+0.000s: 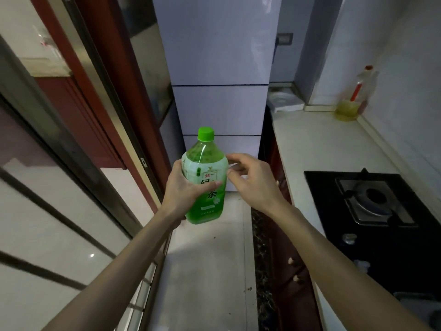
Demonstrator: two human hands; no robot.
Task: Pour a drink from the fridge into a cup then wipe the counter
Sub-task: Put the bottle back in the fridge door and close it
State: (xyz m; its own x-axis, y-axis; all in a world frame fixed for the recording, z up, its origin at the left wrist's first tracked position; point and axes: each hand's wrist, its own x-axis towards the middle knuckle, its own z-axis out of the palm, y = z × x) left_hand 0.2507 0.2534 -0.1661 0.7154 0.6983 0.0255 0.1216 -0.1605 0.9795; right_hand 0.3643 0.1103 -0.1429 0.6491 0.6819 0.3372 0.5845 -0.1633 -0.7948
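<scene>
One green bottle (204, 177) with a green cap (205, 133) is held mid-frame before the fridge (219, 68); its label reads 统一 and 茶. The left hand (183, 187) has its grip clamped round the label. The right hand (250, 180) is just beside it, grip loosely apart.

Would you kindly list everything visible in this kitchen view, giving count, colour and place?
drink bottle: one, green, cap on, held upright in front of the fridge
fridge: one, pale white, doors shut, straight ahead
counter: one, white, along the right
gas hob: one, black with a metal burner, set in the counter
oil bottle: one, clear with yellow oil, counter's far corner
tray: one, white, counter end beside the fridge
left hand: grips the drink bottle's body
right hand: loosely curled beside the bottle, holding nothing
</scene>
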